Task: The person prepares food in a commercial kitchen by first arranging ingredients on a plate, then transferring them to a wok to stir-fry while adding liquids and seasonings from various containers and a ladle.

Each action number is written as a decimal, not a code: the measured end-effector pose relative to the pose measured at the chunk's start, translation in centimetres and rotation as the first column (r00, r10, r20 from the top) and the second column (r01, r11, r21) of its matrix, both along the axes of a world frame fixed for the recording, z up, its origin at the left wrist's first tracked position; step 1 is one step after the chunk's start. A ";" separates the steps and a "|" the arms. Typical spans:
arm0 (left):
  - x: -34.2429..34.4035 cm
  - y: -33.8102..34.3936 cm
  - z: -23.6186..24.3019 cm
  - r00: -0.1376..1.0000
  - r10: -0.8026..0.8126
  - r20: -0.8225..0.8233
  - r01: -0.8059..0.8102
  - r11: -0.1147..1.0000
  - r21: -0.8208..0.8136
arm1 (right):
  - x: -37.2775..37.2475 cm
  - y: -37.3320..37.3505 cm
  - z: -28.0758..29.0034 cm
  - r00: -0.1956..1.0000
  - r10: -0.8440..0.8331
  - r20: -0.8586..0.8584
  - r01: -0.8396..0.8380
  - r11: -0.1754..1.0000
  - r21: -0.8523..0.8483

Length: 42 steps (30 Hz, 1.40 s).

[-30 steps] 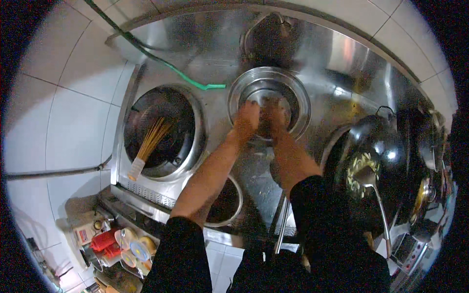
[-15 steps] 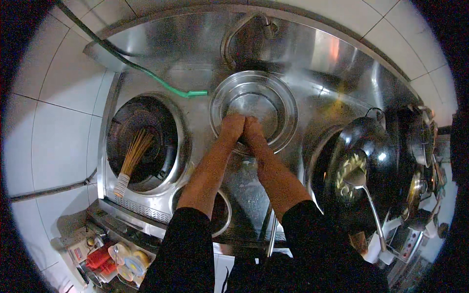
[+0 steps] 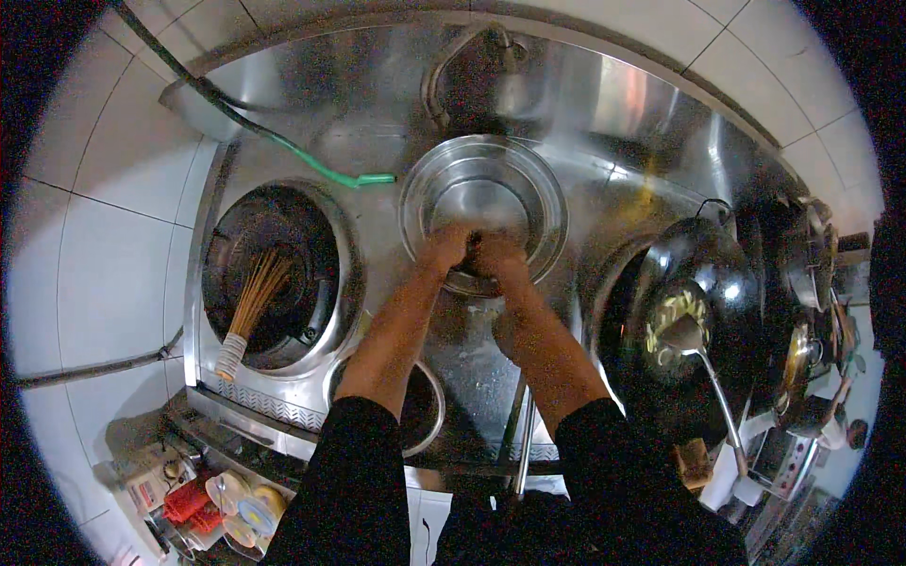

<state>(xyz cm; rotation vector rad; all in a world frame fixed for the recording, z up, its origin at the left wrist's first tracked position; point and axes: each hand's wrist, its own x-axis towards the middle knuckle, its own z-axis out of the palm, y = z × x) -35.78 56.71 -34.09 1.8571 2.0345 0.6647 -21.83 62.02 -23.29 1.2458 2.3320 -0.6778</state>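
My left hand [image 3: 451, 245] and my right hand [image 3: 498, 253] are close together in the near part of a round steel basin [image 3: 481, 174] at the centre of the steel range. Both have curled fingers; what they hold between them, if anything, is blurred and too dark to make out. A bent metal tap [image 3: 434, 80] stands behind the basin. A green hose [image 3: 376, 178] lies to the basin's left, its end near the rim.
A bamboo brush [image 3: 255, 311] rests over the left burner [image 3: 226, 264]. A round pot [image 3: 436, 406] is under my left forearm. At right, a black wok [image 3: 727, 358] holds pale pieces and a long-handled turner [image 3: 679, 330]. Containers [image 3: 241, 509] crowd the lower left; pans [image 3: 812, 264] the right edge.
My hands have drawn together and moved toward the near side of the basin since a second ago. The whole view has shifted slightly.
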 end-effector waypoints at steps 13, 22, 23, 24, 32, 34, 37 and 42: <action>-0.5 1.2 1.5 0.995 -0.100 0.020 0.101 0.949 -0.297 | -0.3 -0.2 -7.3 0.996 -0.086 -0.032 0.089 0.987 0.135; -0.4 1.9 -1.0 0.989 -0.150 -0.016 0.123 0.867 -0.483 | -0.6 -0.7 -3.6 0.955 0.076 -0.288 -0.125 0.980 -0.156; -0.4 2.1 -1.0 0.987 -0.157 -0.016 0.129 0.864 -0.487 | -0.5 -1.1 -3.6 0.961 0.031 -0.276 -0.078 0.984 -0.161; -0.4 2.2 -1.2 0.987 -0.160 -0.016 0.132 0.859 -0.495 | -0.6 -1.4 -3.7 0.965 -0.012 -0.263 -0.034 0.985 -0.169; -2.0 1.9 -0.1 0.979 -0.162 -0.121 0.096 0.899 -0.427 | -2.0 0.0 -5.3 0.948 0.157 -0.278 -0.189 0.978 -0.093; -1.3 1.4 3.1 0.994 -0.046 -0.101 0.010 0.942 -0.334 | -1.7 -0.1 -5.8 0.943 0.163 -0.291 -0.199 0.975 -0.100; 1.6 1.4 15.0 0.996 0.078 -0.050 -0.088 0.970 -0.225 | 0.7 -0.4 -6.8 0.974 0.076 -0.215 -0.070 0.997 0.036; -1.6 -2.4 20.5 0.965 0.260 0.036 -0.259 0.965 -0.029 | -2.8 -4.1 2.8 0.938 0.332 -0.101 -0.315 0.936 0.158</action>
